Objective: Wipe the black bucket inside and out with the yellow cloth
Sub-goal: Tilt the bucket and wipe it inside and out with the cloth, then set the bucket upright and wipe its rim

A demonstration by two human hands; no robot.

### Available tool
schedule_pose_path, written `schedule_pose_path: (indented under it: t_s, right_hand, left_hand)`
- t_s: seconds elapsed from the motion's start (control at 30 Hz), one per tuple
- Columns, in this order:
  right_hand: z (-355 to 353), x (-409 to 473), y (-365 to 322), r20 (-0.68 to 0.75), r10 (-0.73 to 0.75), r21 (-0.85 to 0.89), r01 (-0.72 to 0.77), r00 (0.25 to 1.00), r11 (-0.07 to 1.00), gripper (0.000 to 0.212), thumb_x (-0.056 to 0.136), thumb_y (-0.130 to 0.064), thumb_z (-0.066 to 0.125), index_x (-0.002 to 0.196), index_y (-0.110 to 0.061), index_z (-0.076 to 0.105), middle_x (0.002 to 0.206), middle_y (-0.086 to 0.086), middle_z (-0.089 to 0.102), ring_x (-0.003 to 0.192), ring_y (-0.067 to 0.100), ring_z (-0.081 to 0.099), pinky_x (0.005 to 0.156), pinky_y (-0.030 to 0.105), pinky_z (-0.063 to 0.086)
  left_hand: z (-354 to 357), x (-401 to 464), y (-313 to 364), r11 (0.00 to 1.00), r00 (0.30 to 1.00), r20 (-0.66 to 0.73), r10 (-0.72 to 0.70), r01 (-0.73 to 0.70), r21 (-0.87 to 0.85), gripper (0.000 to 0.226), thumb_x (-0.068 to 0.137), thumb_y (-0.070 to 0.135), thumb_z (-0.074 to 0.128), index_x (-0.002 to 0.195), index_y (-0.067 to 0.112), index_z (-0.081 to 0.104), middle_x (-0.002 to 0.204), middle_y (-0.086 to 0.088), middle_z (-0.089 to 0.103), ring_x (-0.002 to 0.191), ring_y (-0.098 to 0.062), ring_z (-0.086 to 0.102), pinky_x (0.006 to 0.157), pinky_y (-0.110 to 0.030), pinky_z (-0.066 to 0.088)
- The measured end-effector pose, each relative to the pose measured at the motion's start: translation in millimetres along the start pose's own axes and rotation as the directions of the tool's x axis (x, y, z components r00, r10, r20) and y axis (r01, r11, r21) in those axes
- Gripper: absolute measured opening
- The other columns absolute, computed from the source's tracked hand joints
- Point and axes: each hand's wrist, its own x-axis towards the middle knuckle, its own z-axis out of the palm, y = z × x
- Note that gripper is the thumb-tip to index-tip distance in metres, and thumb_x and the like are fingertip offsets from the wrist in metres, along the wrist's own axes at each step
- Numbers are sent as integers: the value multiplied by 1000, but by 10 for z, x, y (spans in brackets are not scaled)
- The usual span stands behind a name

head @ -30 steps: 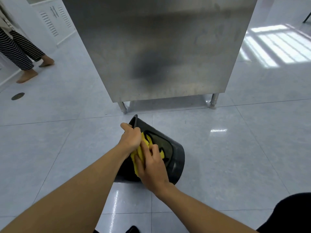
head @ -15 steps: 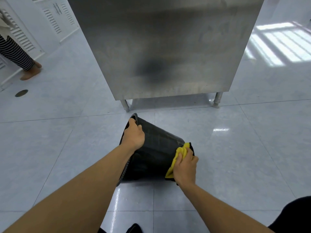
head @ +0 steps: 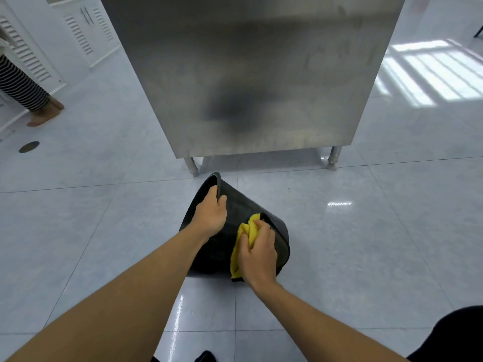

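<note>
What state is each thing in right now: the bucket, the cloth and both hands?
Black bucket: tipped on its side on the floor, opening facing left.
Yellow cloth: bunched, pressed against the bucket's outer wall.
Left hand: closed over the bucket's rim.
Right hand: closed on the cloth.

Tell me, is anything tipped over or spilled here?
The black bucket is tipped on its side on the floor, but on purpose: the left hand grips its rim while the right hand rubs the yellow cloth on its outside. Nothing is spilled.
</note>
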Motion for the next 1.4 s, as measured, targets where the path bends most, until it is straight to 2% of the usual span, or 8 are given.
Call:
schedule_pose_path:
  t_s: [0.17, 0.3, 0.4, 0.6, 0.9, 1.13, 1.3, 1.4]
  right_hand:
    - [-100, 87, -122, 78, -21, 185, 6, 997, 983, 23, 84, -31, 69, 90, -29, 47, 85, -7, 58, 76, 10, 56, 66, 29, 50]
    - [-345, 294, -189, 20, 149, 302, -148, 989, 942, 35, 80, -24, 74, 70, -19, 40, 62, -9, 42, 56, 7, 39, 55, 22, 39]
    - [-564, 491, -223, -62, 300, 441, -243, 952, 864, 38, 75, -20, 75, 63, -19, 39, 58, -5, 43, 54, 11, 43, 55, 30, 42]
    - [-917, 697, -243, -279, 246, 258, -174, 928, 950, 37, 70, -25, 72, 65, -19, 36, 64, -2, 41, 58, 18, 40, 57, 36, 41]
    - [-1067, 674, -271, -285, 57, -14, -63, 957, 998, 40, 79, -19, 66, 62, -20, 30, 56, -6, 34, 53, 15, 34, 51, 32, 33]
    - [-855, 705, -415, -24, -286, 59, 287, 958, 956, 30, 79, -6, 67, 70, -15, 39, 58, -8, 40, 56, 10, 38, 53, 23, 35]
    - [-731, 792, -216, 257, -210, -164, 257, 943, 952, 14, 88, -24, 69, 101, -26, 63, 102, -4, 60, 92, 14, 58, 77, 25, 44]
    - [-687, 797, -93, 470, -62, -351, 251, 880, 902, 53, 94, -28, 62, 144, -23, 49, 137, 7, 54, 125, 26, 52, 102, 34, 43]
  left_hand:
    - [15, -91, 83, 989, 983, 114, 141, -144, 23, 35, 104, 21, 42, 139, 16, 40, 113, -9, 63, 93, -21, 61, 84, -37, 51]
    - [85, -141, 177, 968, 969, 108, 221, -232, 100, 21, 102, 17, 46, 122, 9, 47, 106, -17, 66, 91, -30, 65, 82, -47, 55]
    - [151, -213, 207, 945, 947, 157, 279, -300, 134, 32, 102, 20, 47, 133, 14, 42, 98, -14, 67, 84, -29, 66, 79, -52, 55]
    - [315, -378, 186, 839, 873, 337, 351, -454, 301, 22, 101, 21, 44, 123, 23, 40, 92, -11, 62, 78, -32, 61, 74, -55, 52]
    - [674, -625, 70, 622, 825, 464, 323, -554, 553, 43, 94, 5, 49, 132, 17, 33, 73, -4, 51, 64, -30, 53, 54, -43, 44]
    - [768, -708, 32, 556, 797, 569, 201, -571, 604, 51, 100, 5, 39, 149, 12, 26, 106, -17, 64, 87, -36, 63, 73, -43, 50]
    - [818, -660, -111, 659, 778, 617, 119, -527, 537, 37, 103, 24, 42, 138, 15, 39, 106, -10, 63, 90, -32, 64, 78, -44, 54]
    - [785, -598, -139, 748, 749, 657, 84, -483, 455, 40, 100, 36, 46, 134, 15, 41, 98, -3, 58, 87, -28, 63, 80, -42, 55]
